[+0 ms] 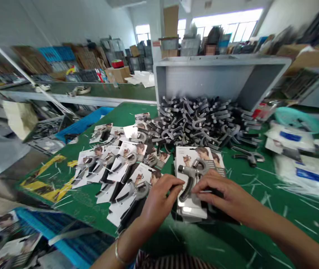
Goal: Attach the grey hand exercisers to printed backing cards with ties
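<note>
A grey-and-black hand grip strengthener (189, 183) with a metal spring lies on a printed cardboard card (180, 153), atop a small stack of such cards. My left hand (162, 196) is at the card's left edge, thumb and forefinger pinched together beside the black handle; what is between the fingertips is too small to make out. Over the other handle, my right hand (218, 188) has its fingers closed on the strengthener. A thin white strip (206, 191) shows by its fingers. Left of my hands lie several cards with strengtheners (137, 190) on them, overlapping.
A large pile of loose strengtheners (195, 123) spills from a tipped grey crate (223, 59). One loose strengthener (249, 156) lies right of the cards. White plastic packs (307, 172) and a turquoise basin (299, 116) stand at right. Thin white strips litter the green table (89, 213). A person sits behind the crate.
</note>
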The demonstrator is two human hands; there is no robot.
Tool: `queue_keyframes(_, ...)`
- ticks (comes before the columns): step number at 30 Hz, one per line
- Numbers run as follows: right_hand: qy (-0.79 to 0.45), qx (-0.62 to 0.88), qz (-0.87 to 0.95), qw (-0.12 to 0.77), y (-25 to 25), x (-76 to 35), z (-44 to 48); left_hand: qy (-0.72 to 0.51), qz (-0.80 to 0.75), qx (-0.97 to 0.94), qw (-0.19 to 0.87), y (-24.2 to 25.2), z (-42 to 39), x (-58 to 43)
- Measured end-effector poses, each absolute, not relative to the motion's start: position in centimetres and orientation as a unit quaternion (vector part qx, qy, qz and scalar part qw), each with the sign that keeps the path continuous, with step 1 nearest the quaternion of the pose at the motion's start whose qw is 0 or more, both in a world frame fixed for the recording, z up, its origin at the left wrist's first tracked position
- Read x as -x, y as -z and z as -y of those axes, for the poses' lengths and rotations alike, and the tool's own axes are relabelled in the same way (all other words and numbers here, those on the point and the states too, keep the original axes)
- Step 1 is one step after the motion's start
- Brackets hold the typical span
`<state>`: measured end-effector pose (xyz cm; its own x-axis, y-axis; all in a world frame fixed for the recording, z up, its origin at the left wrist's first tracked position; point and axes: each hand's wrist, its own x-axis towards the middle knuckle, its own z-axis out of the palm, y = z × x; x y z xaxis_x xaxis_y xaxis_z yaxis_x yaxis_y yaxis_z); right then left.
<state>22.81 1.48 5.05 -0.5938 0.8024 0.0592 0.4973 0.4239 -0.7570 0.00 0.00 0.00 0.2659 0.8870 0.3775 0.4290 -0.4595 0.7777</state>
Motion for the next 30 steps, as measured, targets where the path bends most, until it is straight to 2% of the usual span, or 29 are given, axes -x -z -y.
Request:
queue_keyframes(4, -0.276, 0.415, 0.819, 0.284, -3.0, -22.7, -1.8, -0.430, -0.409, -0.755, 0.278, -0.2, -0.2, -0.7)
queue_keyframes(10, -0.293, 0.493, 0.756, 0.316, -3.2, -22.5, -0.7, -0.424, -0.424, -0.713, 0.363, 0.4, -0.4, -0.8)
queue_keyframes(20, -0.159, 0.438, 0.861, 0.205, -3.7, -23.7, -0.8, -0.433, -0.462, -0.640, 0.435, -0.4, -0.6, -2.1)
queue_keyframes(30, -0.143, 0.425, 0.871, 0.200, -4.1, -22.9, -0.7, -0.419, -0.474, -0.620, 0.465, -1.0, -0.4, -2.4)
